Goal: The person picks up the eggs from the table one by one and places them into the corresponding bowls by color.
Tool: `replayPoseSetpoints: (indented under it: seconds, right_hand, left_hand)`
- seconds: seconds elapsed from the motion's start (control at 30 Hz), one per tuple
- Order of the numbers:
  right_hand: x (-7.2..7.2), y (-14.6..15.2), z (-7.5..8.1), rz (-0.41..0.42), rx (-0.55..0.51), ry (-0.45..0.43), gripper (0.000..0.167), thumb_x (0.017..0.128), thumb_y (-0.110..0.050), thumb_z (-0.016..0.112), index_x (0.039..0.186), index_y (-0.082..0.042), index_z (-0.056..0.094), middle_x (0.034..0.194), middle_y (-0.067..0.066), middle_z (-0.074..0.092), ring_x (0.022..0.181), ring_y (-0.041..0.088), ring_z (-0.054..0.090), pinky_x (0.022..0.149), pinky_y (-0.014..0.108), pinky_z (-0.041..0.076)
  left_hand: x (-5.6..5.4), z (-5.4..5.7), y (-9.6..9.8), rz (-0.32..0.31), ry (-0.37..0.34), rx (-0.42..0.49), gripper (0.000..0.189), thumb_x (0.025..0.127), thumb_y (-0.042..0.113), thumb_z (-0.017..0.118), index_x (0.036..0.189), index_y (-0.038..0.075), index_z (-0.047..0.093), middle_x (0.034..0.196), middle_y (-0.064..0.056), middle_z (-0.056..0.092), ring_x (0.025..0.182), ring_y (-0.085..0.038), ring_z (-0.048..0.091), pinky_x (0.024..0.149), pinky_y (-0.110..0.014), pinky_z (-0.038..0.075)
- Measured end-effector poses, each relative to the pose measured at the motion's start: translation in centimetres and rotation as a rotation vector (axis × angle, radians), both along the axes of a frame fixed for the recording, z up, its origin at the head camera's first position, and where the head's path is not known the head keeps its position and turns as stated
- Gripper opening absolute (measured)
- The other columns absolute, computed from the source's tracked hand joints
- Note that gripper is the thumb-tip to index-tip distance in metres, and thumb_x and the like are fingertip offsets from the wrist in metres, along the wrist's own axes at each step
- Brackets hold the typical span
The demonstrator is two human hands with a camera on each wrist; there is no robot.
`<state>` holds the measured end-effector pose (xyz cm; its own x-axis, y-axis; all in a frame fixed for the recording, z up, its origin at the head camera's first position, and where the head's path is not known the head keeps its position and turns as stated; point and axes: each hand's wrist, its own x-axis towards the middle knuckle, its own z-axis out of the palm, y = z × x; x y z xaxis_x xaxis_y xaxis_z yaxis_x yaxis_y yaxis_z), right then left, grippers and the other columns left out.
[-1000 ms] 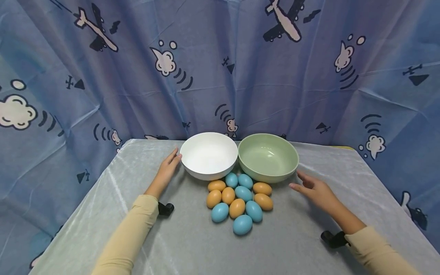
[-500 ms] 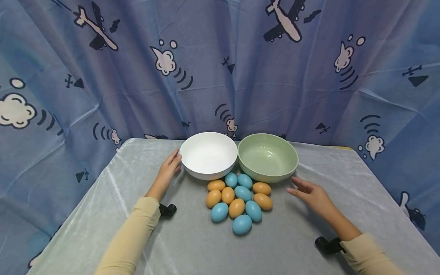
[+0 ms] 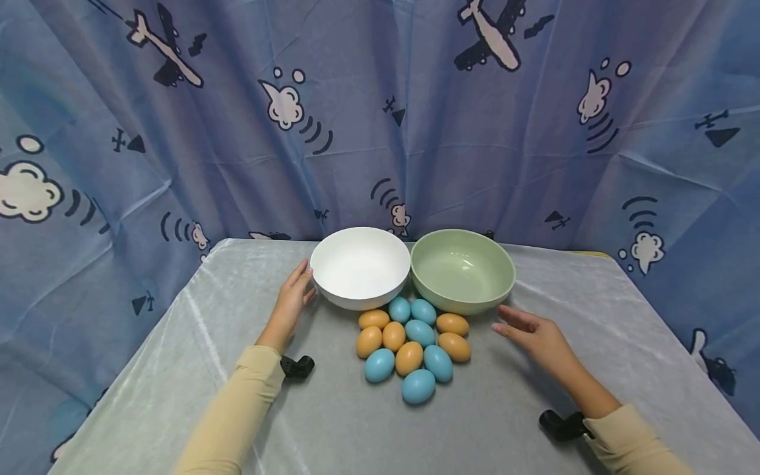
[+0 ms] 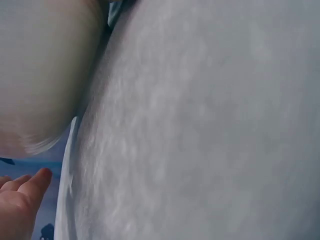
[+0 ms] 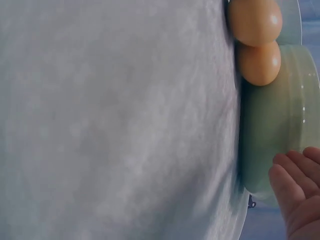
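Note:
In the head view a white bowl [image 3: 361, 264] and a green bowl [image 3: 463, 270] stand side by side at the back of the table. My left hand [image 3: 289, 302] is at the left side of the white bowl, fingers extended and holding nothing; whether it touches the rim I cannot tell. My right hand [image 3: 537, 336] hovers at the lower right of the green bowl, fingers loosely extended, nothing in it. Before the bowls lies a cluster of several blue eggs [image 3: 418, 386] and orange eggs [image 3: 409, 359]. In the right wrist view, two orange eggs [image 5: 255, 22] sit near the green bowl [image 5: 267, 130].
A grey cloth [image 3: 356, 435] covers the table. Behind it hangs a blue curtain [image 3: 356, 119] with printed planes and clouds. Each wrist wears a black camera mount, one at the left wrist [image 3: 298, 367] and one at the right wrist [image 3: 561, 425].
My right hand has shifted slightly left and toward me, along the green bowl's front side. My left forearm has moved a little to the right. Bowls and eggs stay in place.

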<state>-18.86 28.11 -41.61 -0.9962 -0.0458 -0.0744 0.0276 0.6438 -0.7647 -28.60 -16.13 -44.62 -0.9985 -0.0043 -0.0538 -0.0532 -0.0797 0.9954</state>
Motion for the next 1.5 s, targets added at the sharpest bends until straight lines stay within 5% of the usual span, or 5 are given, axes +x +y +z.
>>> replayPoseSetpoints:
  seconds: [0.13, 0.23, 0.8, 1.3, 1.5]
  right_hand:
    - [0.1, -0.2, -0.1, -0.015, -0.047, 0.012, 0.066, 0.095, -0.046, 0.065, 0.144, -0.005, 0.052, 0.145, 0.014, 0.056, 0.107, -0.017, 0.053, 0.081, 0.005, 0.045]
    - [0.1, -0.4, -0.2, -0.021, -0.077, 0.019, 0.064, 0.094, -0.044, 0.067, 0.142, -0.003, 0.054, 0.142, 0.015, 0.057, 0.096, -0.027, 0.047, 0.081, 0.004, 0.045]
    - [0.5, -1.3, -0.7, -0.036, -0.220, 0.005, 0.056, 0.092, -0.032, 0.072, 0.137, 0.000, 0.058, 0.128, 0.000, 0.069, 0.096, -0.019, 0.059, 0.082, 0.003, 0.046]
    - [0.6, -2.2, -1.1, -0.016, -0.212, -0.074, 0.058, 0.093, -0.036, 0.070, 0.138, -0.002, 0.057, 0.135, 0.011, 0.064, 0.099, -0.019, 0.058, 0.083, 0.005, 0.047]
    - [0.5, -2.6, -1.2, -0.027, -0.337, -0.138, 0.064, 0.092, -0.036, 0.071, 0.141, 0.002, 0.053, 0.136, 0.010, 0.063, 0.100, -0.014, 0.062, 0.087, 0.011, 0.052]
  left_hand:
    - [0.1, -0.1, 0.1, -0.001, -0.017, 0.065, 0.061, 0.108, 0.033, 0.040, 0.160, 0.011, 0.017, 0.168, -0.005, 0.013, 0.156, -0.021, 0.013, 0.125, -0.044, 0.026]
    - [0.3, -0.2, 0.3, 0.000, -0.017, 0.096, 0.060, 0.108, 0.031, 0.040, 0.160, 0.011, 0.018, 0.168, -0.004, 0.014, 0.156, -0.020, 0.013, 0.125, -0.047, 0.024]
    - [0.3, -0.9, 2.0, 0.056, 0.044, 0.198, 0.058, 0.108, 0.028, 0.042, 0.160, 0.013, 0.020, 0.167, -0.001, 0.019, 0.155, -0.018, 0.017, 0.126, -0.048, 0.020]
    - [0.1, -1.4, 2.4, 0.113, 0.033, 0.251, 0.058, 0.106, 0.030, 0.047, 0.158, 0.014, 0.026, 0.165, -0.001, 0.026, 0.152, -0.018, 0.025, 0.125, -0.046, 0.025]
    - [0.3, -1.5, 2.1, 0.109, 0.043, 0.216, 0.058, 0.106, 0.031, 0.047, 0.158, 0.015, 0.028, 0.165, -0.001, 0.027, 0.152, -0.020, 0.026, 0.123, -0.046, 0.029]
